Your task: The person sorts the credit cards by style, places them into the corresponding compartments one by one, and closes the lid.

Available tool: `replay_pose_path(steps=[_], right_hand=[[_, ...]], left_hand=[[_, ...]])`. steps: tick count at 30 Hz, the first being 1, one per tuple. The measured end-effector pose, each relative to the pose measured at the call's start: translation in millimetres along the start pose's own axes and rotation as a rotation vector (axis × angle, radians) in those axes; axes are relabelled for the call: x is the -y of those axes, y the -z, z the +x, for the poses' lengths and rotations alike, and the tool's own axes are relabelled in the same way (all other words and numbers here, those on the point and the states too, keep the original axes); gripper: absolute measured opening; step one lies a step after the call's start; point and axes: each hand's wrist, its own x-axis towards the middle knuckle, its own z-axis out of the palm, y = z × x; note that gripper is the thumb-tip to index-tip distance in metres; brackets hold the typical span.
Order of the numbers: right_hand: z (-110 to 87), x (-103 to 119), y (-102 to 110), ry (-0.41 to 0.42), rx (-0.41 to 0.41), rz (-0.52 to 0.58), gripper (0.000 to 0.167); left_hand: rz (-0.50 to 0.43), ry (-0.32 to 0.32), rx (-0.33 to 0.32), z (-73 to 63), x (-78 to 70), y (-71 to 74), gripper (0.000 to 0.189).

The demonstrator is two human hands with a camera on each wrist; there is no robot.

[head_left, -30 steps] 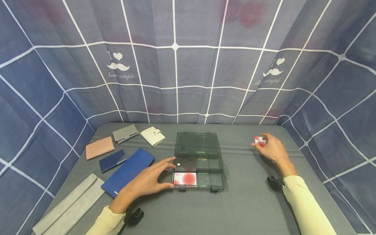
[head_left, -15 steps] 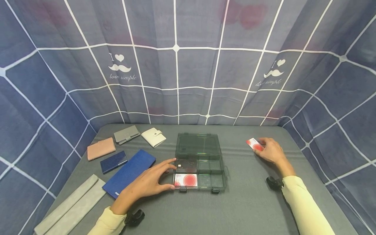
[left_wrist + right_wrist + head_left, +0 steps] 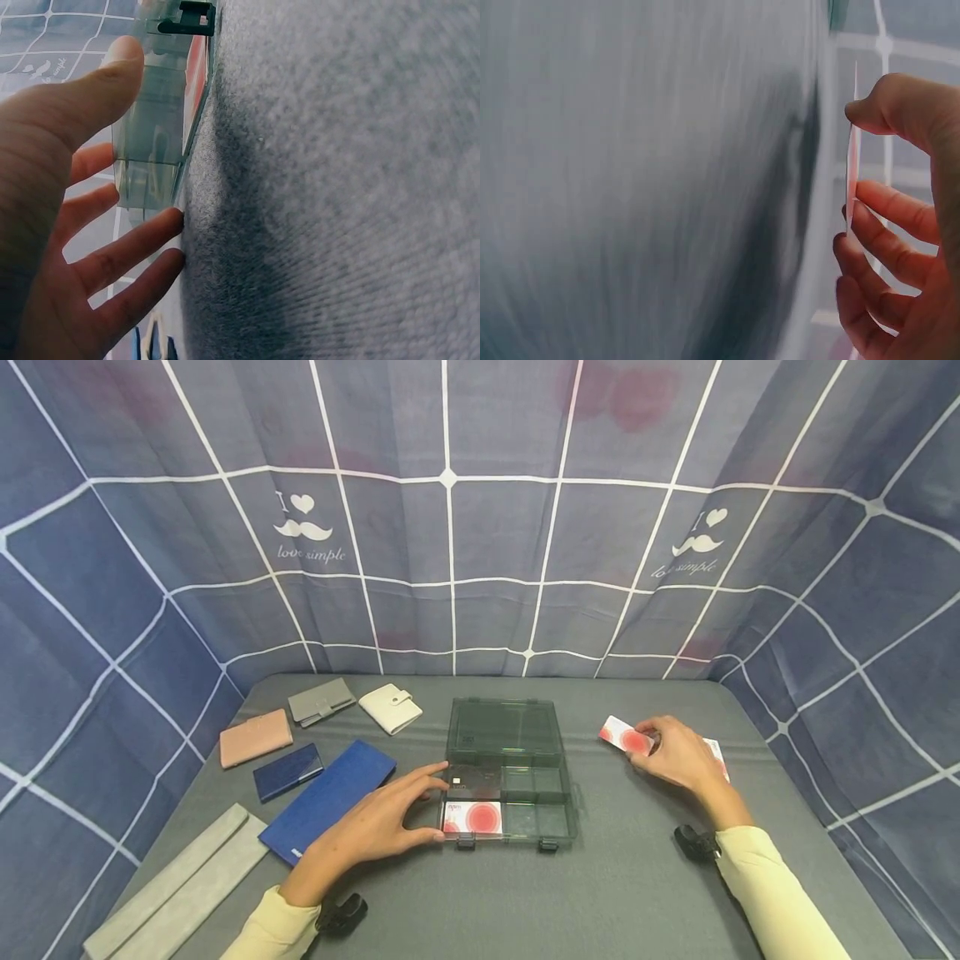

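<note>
My right hand [image 3: 678,760] pinches a white card with red circles [image 3: 624,737] between thumb and fingers, off to the right of the box; the right wrist view shows the card [image 3: 853,161] edge-on, raised over the cloth. Beyond that hand, another white card [image 3: 717,756] lies partly hidden behind the wrist. My left hand [image 3: 382,814] has its fingers spread at the left side of a clear dark-green compartment box [image 3: 551,818], whose lid [image 3: 504,727] lies back. A black card [image 3: 472,782] sits in its upper left compartment, and a red-and-white card [image 3: 472,817] in the lower left one.
Left of the box lie a white wallet [image 3: 390,707], a grey wallet [image 3: 321,701], a pink wallet [image 3: 255,738], a small navy card holder [image 3: 288,772], a long blue wallet [image 3: 330,797] and a long light-grey folded case [image 3: 180,885]. A checked curtain [image 3: 487,527] surrounds the grey-covered table [image 3: 600,893].
My right hand has moved left toward the box with the pinched card, and the card behind its wrist has come into view. The left hand stays by the box.
</note>
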Motion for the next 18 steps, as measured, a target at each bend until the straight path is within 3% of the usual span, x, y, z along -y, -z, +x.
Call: replay_pose_path(steps=[9,18], right_hand=[[-17.2,92,-12,0.262,-0.045,-0.025,0.043],[-34.7,169,-21,0.532,0.004,0.013,0.045]], left_hand=[[0.007,-0.004,-0.002,-0.1,1.6,-0.2,0.064],[0.0,0.004,0.008,0.4,1.7,0.9,0.064]])
